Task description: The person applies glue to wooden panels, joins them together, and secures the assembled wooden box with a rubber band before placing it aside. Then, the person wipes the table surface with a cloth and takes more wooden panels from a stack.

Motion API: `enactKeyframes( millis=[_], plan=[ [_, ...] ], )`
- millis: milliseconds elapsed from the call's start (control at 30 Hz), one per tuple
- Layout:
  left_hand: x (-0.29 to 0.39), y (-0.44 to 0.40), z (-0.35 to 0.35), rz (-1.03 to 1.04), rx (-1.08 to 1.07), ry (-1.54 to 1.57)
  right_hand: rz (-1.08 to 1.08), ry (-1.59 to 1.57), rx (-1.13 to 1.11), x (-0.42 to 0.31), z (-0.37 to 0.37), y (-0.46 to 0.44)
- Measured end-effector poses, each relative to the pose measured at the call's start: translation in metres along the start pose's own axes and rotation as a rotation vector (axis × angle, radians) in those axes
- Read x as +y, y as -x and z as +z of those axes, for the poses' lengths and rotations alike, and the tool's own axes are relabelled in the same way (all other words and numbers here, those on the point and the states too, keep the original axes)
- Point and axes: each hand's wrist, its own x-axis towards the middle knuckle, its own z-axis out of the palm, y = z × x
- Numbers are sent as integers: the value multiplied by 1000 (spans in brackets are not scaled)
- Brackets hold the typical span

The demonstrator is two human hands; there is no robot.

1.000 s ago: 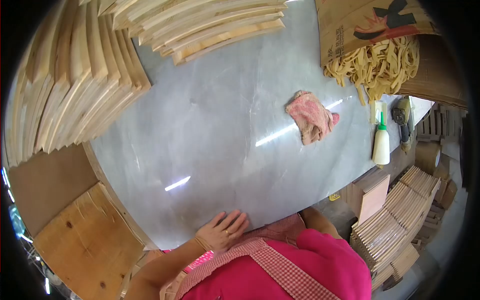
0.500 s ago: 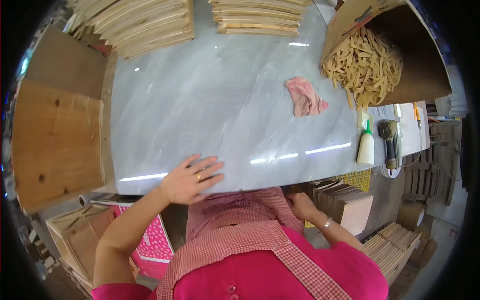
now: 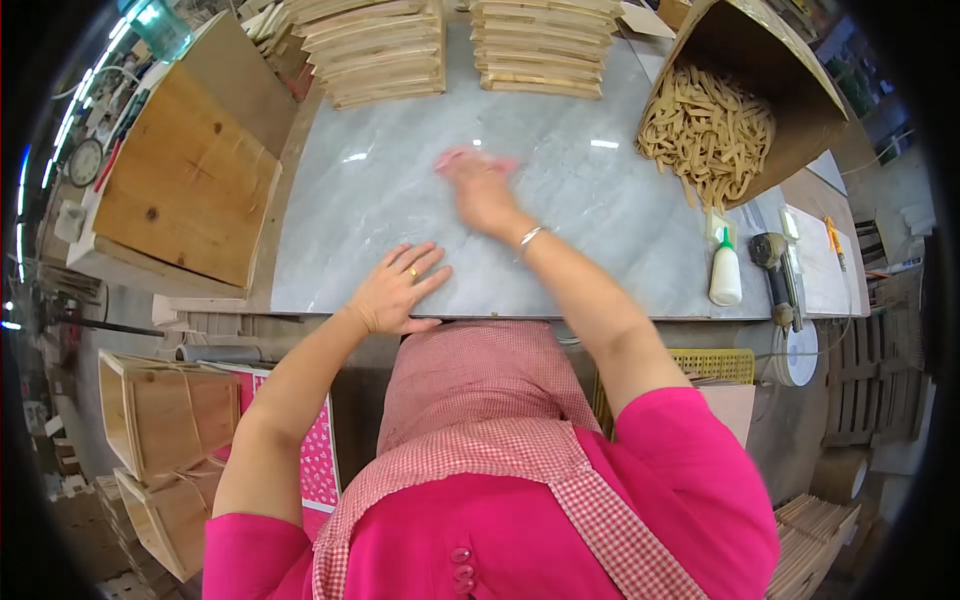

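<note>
Under my right hand (image 3: 485,198) is a pink cloth (image 3: 498,160), bunched against the grey marbled tabletop (image 3: 400,200). Its edges stick out past my fingers, which are a little blurred and partly hidden behind the back of the hand. Near the front edge of the table, my left hand (image 3: 398,288) lies flat with its fingers spread and a ring on one of them. Nothing is in that hand.
Two stacks of wooden pieces (image 3: 540,50) stand at the back. A cardboard box (image 3: 810,130) spills tan strips (image 3: 710,130) at the right. Near it are a green-capped glue bottle (image 3: 726,275) and a power tool (image 3: 772,268). A wooden box (image 3: 190,180) stands left.
My right hand has come up from beside my lap onto the table and taken the cloth, which is now farther left. My left hand stays spread on the tabletop. The view has shifted.
</note>
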Motion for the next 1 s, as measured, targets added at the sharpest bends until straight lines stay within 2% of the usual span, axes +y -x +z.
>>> enactKeyframes(
  millis=[67,133,167,200,233,267,300,333,400,433,500,567,633,700,767,900,967,1000],
  plan=[
    [2,7,6,-47,-51,-27,-161,56,-147,-52,21,15],
    [3,6,6,-85,-99,-49,-194,-39,-115,-48,12,23],
    [4,7,9,-78,-33,-37,-216,-144,-92,-45,7,36],
    [5,8,10,-73,32,-27,-75,-235,-100,-41,-32,25],
    [10,9,10,-74,23,-22,124,-175,-14,-15,-49,27],
    [14,9,8,-84,28,-22,116,-157,4,40,-59,26],
    [13,7,5,-92,40,-32,264,123,-95,67,-91,27],
    [11,8,4,-92,36,-36,203,130,26,114,-96,36],
    [14,7,6,-95,62,-42,470,425,-48,119,-124,53],
    [16,5,7,-93,70,-38,469,434,-51,118,-121,58],
    [13,8,7,-102,53,-44,310,560,-65,107,-97,67],
    [7,11,15,-100,60,-41,127,429,15,41,-89,89],
    [9,10,17,-115,50,-8,79,227,96,-30,-102,120],
    [20,8,22,-99,22,21,200,183,68,-50,-121,167],
    [27,2,21,-192,79,-30,271,137,72,-62,-139,197],
    [55,-26,12,-152,101,42,529,229,434,-76,-172,287],
    [72,-56,14,-109,127,86,777,160,450,-83,-162,335],
    [78,-71,17,-72,161,125,790,155,445,-83,-152,353]
  ],
)
